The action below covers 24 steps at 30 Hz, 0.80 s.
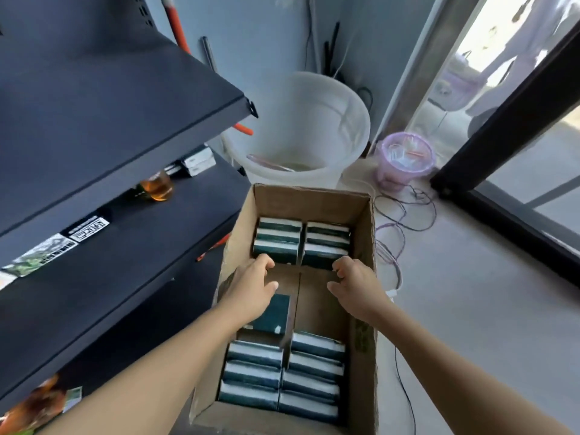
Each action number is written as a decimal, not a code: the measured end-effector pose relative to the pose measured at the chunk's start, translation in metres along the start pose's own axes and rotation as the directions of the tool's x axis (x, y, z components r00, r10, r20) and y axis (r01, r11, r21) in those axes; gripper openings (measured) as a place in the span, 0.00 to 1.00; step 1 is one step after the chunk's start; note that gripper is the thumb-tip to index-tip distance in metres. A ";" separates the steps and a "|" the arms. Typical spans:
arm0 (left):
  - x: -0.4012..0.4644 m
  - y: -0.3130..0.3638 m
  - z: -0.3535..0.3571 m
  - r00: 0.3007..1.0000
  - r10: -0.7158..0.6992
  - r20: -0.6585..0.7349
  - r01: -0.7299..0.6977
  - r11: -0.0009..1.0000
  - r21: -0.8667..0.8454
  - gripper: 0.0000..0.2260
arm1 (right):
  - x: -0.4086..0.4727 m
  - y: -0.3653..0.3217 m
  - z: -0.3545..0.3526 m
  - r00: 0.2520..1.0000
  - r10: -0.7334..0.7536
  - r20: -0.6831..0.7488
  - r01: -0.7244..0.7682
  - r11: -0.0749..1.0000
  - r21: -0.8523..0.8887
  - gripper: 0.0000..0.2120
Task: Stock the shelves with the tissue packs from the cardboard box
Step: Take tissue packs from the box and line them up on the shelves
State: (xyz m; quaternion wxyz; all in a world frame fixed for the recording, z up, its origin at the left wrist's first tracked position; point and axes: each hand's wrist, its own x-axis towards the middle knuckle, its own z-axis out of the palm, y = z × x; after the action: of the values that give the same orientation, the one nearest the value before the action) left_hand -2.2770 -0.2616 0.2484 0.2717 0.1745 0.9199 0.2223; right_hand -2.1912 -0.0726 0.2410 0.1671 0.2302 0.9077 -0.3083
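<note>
An open cardboard box (364,233) stands on the floor beside the black shelves (131,233). Dark green and white tissue packs stand on edge in two rows at its far end (277,238) and two rows at its near end (314,368). One pack (274,312) lies flat in the bare middle gap. My left hand (252,288) reaches into the gap, its fingers curled against the nearest far-left pack and its thumb held apart. My right hand (356,285) does the same at the nearest far-right pack (323,257). Both hands' fingertips are hidden, so a grip cannot be made out.
A large white bucket (345,120) stands behind the box and a small lilac bin (405,158) to its right, with loose cables (408,211) on the floor. The shelves hold a jar of amber liquid (158,186) and some small packets. A glass door (518,127) is at the right.
</note>
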 end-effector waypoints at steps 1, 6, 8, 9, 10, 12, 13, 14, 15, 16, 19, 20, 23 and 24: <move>0.015 -0.005 0.006 1.000 0.014 -0.011 -0.014 1.000 0.014 0.15 | 0.013 0.003 0.006 1.000 0.011 -0.006 -0.011 1.000 0.015 0.20; 0.085 -0.031 0.038 0.994 0.105 -0.043 -0.095 0.977 0.188 0.19 | 0.071 0.018 0.042 0.993 0.070 -0.095 -0.066 0.997 0.041 0.24; 0.105 -0.039 0.049 0.987 0.150 -0.053 -0.128 0.947 0.296 0.23 | 0.089 0.022 0.056 0.986 0.096 -0.140 -0.097 0.995 0.001 0.25; 0.114 -0.043 0.054 0.984 0.171 -0.056 -0.142 0.929 0.343 0.24 | 0.096 0.025 0.063 0.982 0.110 -0.155 -0.114 0.993 -0.017 0.26; 0.121 -0.046 0.060 0.981 0.186 -0.052 -0.153 0.913 0.378 0.25 | 0.102 0.027 0.069 0.978 0.125 -0.167 -0.134 0.990 -0.038 0.26; 0.131 -0.051 0.070 0.981 0.188 -0.041 -0.153 0.891 0.427 0.28 | 0.111 0.032 0.081 0.968 0.150 -0.201 -0.170 0.981 -0.088 0.26; 0.135 -0.052 0.075 0.982 0.181 -0.047 -0.140 0.879 0.456 0.28 | 0.116 0.034 0.086 0.960 0.156 -0.232 -0.186 0.976 -0.115 0.26; 0.137 -0.053 0.078 0.982 0.176 -0.062 -0.124 0.865 0.487 0.28 | 0.119 0.035 0.090 0.950 0.155 -0.272 -0.200 0.969 -0.143 0.26; 0.139 -0.054 0.081 0.981 0.174 -0.083 -0.108 0.852 0.512 0.27 | 0.122 0.036 0.094 0.938 0.151 -0.312 -0.212 0.962 -0.172 0.25; 0.140 -0.054 0.083 0.979 0.176 -0.100 -0.097 0.843 0.529 0.26 | 0.125 0.036 0.098 0.927 0.143 -0.347 -0.223 0.953 -0.203 0.24; 0.140 -0.057 0.087 0.975 0.195 -0.106 -0.105 0.827 0.553 0.23 | 0.133 0.038 0.104 0.899 0.139 -0.416 -0.264 0.929 -0.261 0.20; 0.141 -0.058 0.087 0.974 0.199 -0.108 -0.107 0.825 0.555 0.22 | 0.135 0.039 0.105 0.893 0.144 -0.426 -0.276 0.924 -0.266 0.18; 0.143 -0.059 0.086 0.971 0.191 -0.141 -0.091 0.847 0.524 0.20 | 0.137 0.040 0.106 0.890 0.149 -0.430 -0.286 0.918 -0.274 0.15; 0.142 -0.058 0.085 0.971 0.187 -0.146 -0.089 0.857 0.508 0.18 | 0.136 0.040 0.104 0.892 0.146 -0.427 -0.283 0.918 -0.277 0.15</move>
State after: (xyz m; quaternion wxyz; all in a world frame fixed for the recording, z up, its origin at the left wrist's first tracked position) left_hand -2.3524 -0.2210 0.0948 0.1118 0.2824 0.9527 0.0120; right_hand -2.2674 -0.0686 0.0828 0.0492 0.3568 0.9297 -0.0769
